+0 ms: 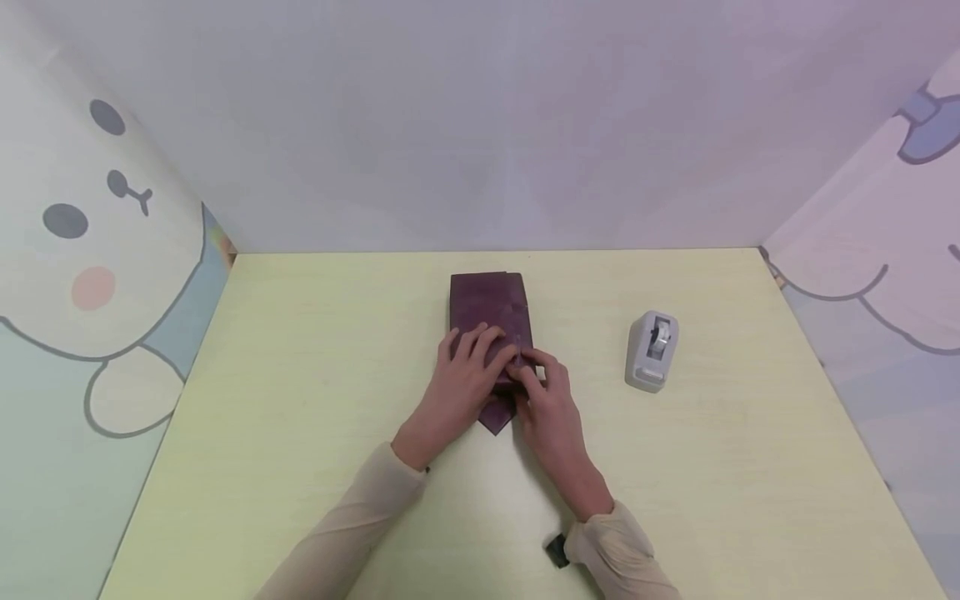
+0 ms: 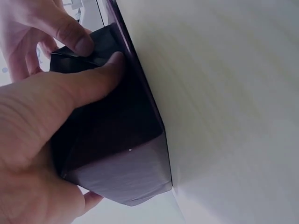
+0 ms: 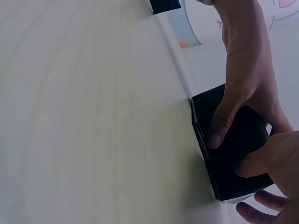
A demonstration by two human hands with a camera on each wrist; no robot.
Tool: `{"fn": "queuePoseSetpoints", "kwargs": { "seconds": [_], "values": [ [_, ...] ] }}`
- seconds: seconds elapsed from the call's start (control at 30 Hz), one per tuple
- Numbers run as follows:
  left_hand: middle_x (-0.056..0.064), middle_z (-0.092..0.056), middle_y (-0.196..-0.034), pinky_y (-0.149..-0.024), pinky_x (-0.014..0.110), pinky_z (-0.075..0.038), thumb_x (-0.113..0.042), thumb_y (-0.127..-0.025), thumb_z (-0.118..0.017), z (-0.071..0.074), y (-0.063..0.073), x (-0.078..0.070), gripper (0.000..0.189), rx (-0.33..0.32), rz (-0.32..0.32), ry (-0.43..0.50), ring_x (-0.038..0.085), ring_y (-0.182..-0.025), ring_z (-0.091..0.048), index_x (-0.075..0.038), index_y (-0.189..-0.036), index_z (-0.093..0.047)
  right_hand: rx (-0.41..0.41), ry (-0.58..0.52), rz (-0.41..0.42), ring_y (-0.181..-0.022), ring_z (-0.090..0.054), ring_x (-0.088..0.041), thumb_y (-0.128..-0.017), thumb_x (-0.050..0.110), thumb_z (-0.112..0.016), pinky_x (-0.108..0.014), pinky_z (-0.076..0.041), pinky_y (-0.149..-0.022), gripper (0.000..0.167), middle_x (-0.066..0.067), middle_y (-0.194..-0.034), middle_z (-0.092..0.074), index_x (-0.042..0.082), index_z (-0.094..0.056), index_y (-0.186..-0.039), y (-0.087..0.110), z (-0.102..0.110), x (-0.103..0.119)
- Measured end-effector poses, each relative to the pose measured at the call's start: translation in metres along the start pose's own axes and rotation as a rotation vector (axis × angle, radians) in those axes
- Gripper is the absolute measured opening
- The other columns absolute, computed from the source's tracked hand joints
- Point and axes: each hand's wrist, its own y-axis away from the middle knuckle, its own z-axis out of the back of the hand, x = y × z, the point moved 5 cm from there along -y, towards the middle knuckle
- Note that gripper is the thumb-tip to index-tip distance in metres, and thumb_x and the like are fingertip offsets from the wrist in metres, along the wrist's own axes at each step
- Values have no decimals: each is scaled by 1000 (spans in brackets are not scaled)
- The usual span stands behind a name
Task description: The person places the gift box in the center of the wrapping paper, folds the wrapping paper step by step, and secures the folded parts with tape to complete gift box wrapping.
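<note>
A dark purple, paper-wrapped box (image 1: pixel 487 298) lies on the table, and a pointed paper flap (image 1: pixel 497 414) sticks out from its near end. Fingers spread, my left hand (image 1: pixel 467 383) rests on the box top, while its thumb (image 2: pixel 100 81) presses the dark end face. My right hand (image 1: pixel 553 408) grips the near right corner, fingers bent over the top edge beside a shiny clear strip (image 1: pixel 517 340). In the right wrist view, the right thumb (image 3: pixel 254 163) lies against that same end face, below the left thumb (image 3: pixel 222 123).
To the right of the box stands a grey tape dispenser (image 1: pixel 652 352) with a roll in it. A small black object (image 1: pixel 557 551) sits by the right sleeve. Behind the pale table (image 1: pixel 337 333) rises a plain wall (image 1: pixel 480 125), with cartoon-printed panels at both sides.
</note>
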Motion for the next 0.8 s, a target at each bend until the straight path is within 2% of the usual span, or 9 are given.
{"fn": "queuePoseSetpoints", "kwargs": {
  "seconds": [0.33,0.57,0.7,0.73,0.8],
  "values": [
    [11,-47,-152,-115,63,-39,-40,-80,-91,-1,-1,0,78,20,5,-13,34,-146,-45,-25,-144,-49,-35,-51,17,-123,-53,-41,-80,-17,-76,-44,-61,-84,44,-19,-141,-52,11,-69,-113,0,0,0],
    [10,-46,-152,-114,62,-40,-40,-84,-88,-3,-2,1,74,17,18,-18,33,-145,-46,-26,-144,-49,-38,-39,33,-123,-53,-37,-83,-13,-77,-44,-60,-88,47,-17,-143,-53,12,-68,-122,4,3,1],
    [9,-46,-152,-114,62,-41,-39,-84,-87,-4,-3,0,72,11,19,-11,33,-146,-47,-27,-144,-49,-107,-93,73,-118,-58,-34,-84,-15,-71,-40,-56,-90,38,-16,-131,-63,8,-73,-114,17,16,6],
    [9,-46,-152,-114,62,-40,-39,-83,-88,-4,-3,0,73,9,21,-9,33,-145,-47,-28,-144,-49,-100,-109,86,-116,-60,-32,-84,-16,-70,-39,-55,-90,35,-14,-126,-66,7,-74,-110,21,19,8],
    [8,-47,-151,-114,62,-40,-41,-80,-90,-4,-2,1,75,4,27,-9,33,-145,-48,-28,-143,-50,-35,-115,110,-112,-63,-27,-85,-15,-70,-36,-55,-91,31,-8,-118,-70,8,-76,-106,27,20,12]
  ]
}}
